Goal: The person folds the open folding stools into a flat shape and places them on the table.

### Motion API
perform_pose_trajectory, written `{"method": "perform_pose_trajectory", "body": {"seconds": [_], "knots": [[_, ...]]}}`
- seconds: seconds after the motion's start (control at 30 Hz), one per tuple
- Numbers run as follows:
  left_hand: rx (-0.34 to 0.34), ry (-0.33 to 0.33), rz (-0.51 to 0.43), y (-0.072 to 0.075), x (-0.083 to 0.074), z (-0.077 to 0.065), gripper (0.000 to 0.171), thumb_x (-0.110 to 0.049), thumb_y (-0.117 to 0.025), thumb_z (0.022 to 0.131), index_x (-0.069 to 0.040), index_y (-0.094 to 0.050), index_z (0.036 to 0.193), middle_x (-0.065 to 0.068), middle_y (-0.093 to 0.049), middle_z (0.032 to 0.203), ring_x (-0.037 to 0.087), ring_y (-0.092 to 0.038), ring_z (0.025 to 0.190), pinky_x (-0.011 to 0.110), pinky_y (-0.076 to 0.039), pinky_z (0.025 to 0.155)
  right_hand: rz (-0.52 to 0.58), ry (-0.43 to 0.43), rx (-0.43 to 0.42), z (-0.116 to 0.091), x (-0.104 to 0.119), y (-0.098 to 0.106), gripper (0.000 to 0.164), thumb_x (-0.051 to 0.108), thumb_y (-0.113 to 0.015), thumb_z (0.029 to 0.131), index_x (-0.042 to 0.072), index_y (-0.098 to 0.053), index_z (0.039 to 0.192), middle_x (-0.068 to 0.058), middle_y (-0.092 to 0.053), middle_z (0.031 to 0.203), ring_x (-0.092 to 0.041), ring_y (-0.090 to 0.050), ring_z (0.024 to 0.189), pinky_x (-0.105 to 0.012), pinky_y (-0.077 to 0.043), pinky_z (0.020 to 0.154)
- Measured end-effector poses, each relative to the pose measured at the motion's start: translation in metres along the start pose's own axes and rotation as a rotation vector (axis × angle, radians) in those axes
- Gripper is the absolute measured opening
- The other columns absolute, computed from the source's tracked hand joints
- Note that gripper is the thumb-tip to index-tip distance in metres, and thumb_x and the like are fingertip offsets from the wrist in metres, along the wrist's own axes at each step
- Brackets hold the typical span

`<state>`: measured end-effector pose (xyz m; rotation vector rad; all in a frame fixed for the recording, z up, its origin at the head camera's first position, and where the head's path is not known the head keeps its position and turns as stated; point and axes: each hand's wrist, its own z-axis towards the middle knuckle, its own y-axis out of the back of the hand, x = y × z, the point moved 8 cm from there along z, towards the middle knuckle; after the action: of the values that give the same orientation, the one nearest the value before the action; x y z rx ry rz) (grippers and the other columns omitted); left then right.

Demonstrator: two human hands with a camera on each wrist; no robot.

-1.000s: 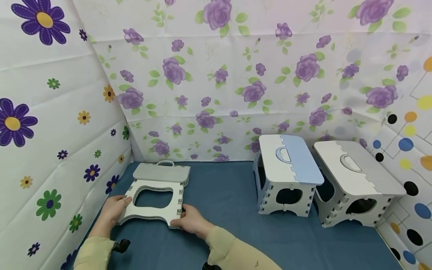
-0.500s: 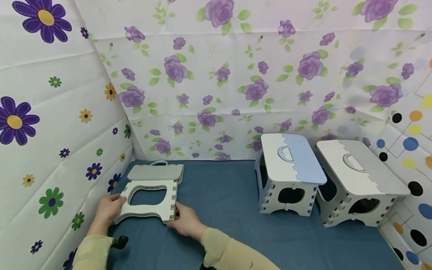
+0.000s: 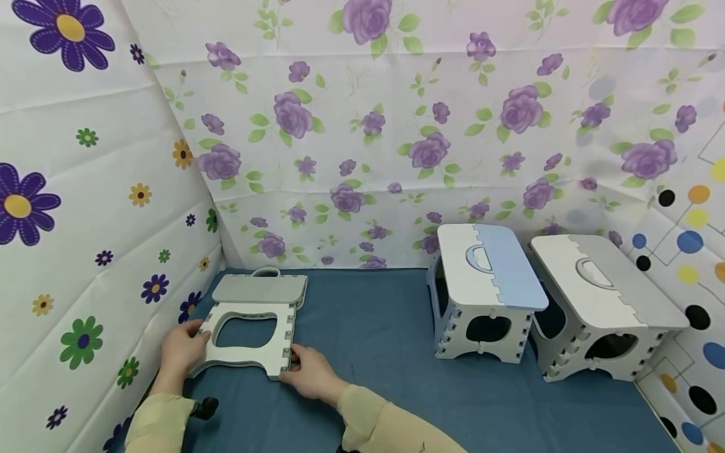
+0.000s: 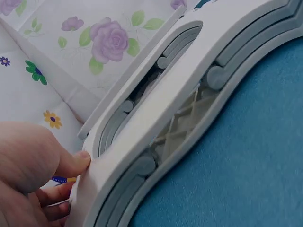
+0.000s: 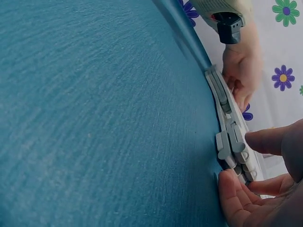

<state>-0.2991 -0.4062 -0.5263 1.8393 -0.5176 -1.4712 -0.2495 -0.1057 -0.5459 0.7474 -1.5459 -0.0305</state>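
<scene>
A folding stool [image 3: 240, 355], white with a grey top panel, lies folded flat on the blue surface at the left. Its small carry handle [image 3: 266, 272] points toward the back wall. My left hand [image 3: 182, 351] grips the near left edge; in the left wrist view the thumb [image 4: 75, 163] presses on the white face and the other fingers sit at the side. At the near right corner my right hand [image 3: 314, 376] holds the stool's edge. The right wrist view shows that thumb [image 5: 265, 141] on the upper face and the fingertips [image 5: 229, 182] low by the blue cloth.
Two unfolded stools stand at the right, one white and blue [image 3: 481, 267], one white and grey [image 3: 606, 283]. A flowered sheet [image 3: 351, 126] hangs behind, with more patterned sheets along both sides. Blue cloth [image 3: 368, 327] covers the surface between the stools.
The folded stool has slid a little to the left with both hands on it. In the last half second it has hardly moved. The two standing stools stay put.
</scene>
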Motion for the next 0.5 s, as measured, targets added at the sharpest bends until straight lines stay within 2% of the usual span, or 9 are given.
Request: {"method": "perform_pose_trajectory", "body": {"seconds": [0.1, 0.33, 0.5], "knots": [[-0.028, -0.030, 0.013, 0.001, -0.004, -0.002, 0.053, -0.013, -0.058, 0.107, 0.015, -0.047, 0.151, 0.040, -0.049, 0.145, 0.056, -0.047, 0.134, 0.066, -0.038, 0.112, -0.002, 0.006, -0.002, 0.000, -0.001, -0.001, 0.061, 0.020, -0.079, 0.099, 0.004, -0.056, 0.154, -0.002, -0.063, 0.115, -0.008, -0.058, 0.087, -0.030, -0.053, 0.078], [-0.043, -0.036, -0.030, -0.006, -0.003, -0.002, 0.059, -0.013, -0.062, 0.106, 0.014, -0.043, 0.154, 0.041, -0.046, 0.149, 0.056, -0.043, 0.138, 0.065, -0.036, 0.115, 0.008, 0.008, -0.003, -0.002, -0.005, 0.000, 0.059, 0.023, -0.077, 0.100, 0.005, -0.057, 0.153, -0.003, -0.063, 0.119, -0.006, -0.060, 0.088, -0.029, -0.054, 0.078], [-0.065, -0.061, -0.019, -0.008, -0.002, -0.003, 0.067, -0.016, -0.069, 0.101, 0.014, -0.043, 0.154, 0.042, -0.045, 0.150, 0.057, -0.042, 0.139, 0.066, -0.035, 0.116, 0.043, 0.001, 0.014, -0.005, -0.010, 0.004, 0.061, 0.027, -0.077, 0.101, 0.007, -0.056, 0.155, -0.005, -0.065, 0.131, -0.011, -0.065, 0.099, -0.033, -0.056, 0.085]]}}
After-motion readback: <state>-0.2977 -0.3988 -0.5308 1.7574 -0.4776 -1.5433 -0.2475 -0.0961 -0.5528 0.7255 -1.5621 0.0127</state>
